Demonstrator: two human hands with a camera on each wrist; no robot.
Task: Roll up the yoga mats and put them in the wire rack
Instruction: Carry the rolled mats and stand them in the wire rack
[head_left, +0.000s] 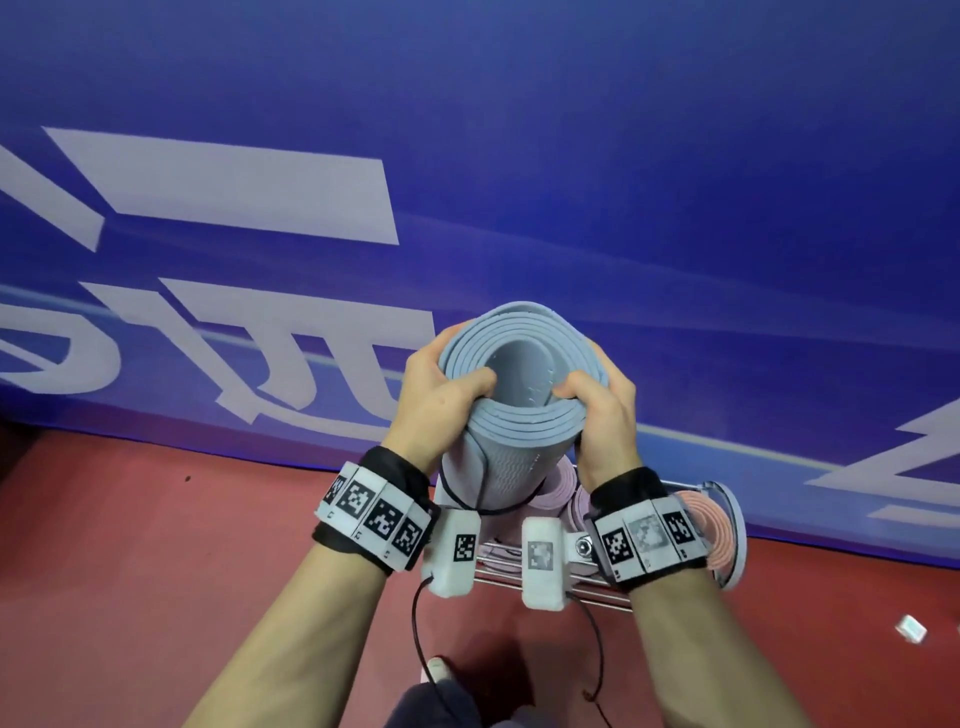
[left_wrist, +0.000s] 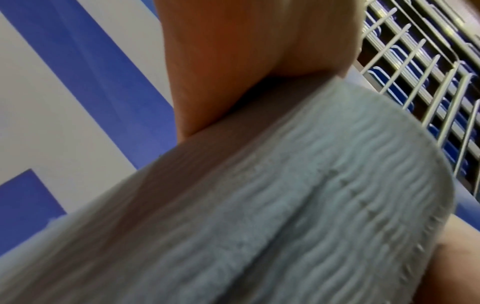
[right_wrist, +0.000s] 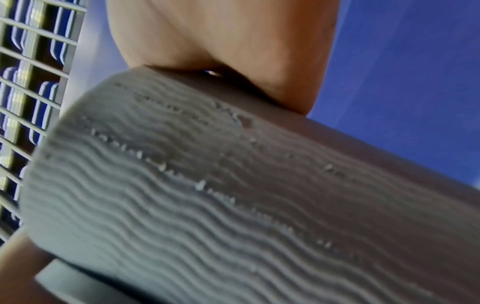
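A rolled grey yoga mat (head_left: 514, 374) with a wavy ribbed outside stands upright over the wire rack (head_left: 550, 571). My left hand (head_left: 441, 405) grips its top end from the left, thumb hooked into the hollow core. From the right, my right hand (head_left: 597, 410) grips the same end, thumb also inside. In the left wrist view the grey mat (left_wrist: 259, 205) fills the picture under my left hand (left_wrist: 246, 61); the right wrist view shows the grey mat (right_wrist: 207, 195) below my right hand (right_wrist: 221, 41). Rolled pink mats (head_left: 561, 491) stand in the rack beneath.
A blue banner (head_left: 519, 156) with white lettering rises right behind the rack. The floor (head_left: 156, 545) is red. A pink coil behind a clear round plate (head_left: 722, 540) sits at the rack's right end. A small white object (head_left: 911, 627) lies on the floor at right.
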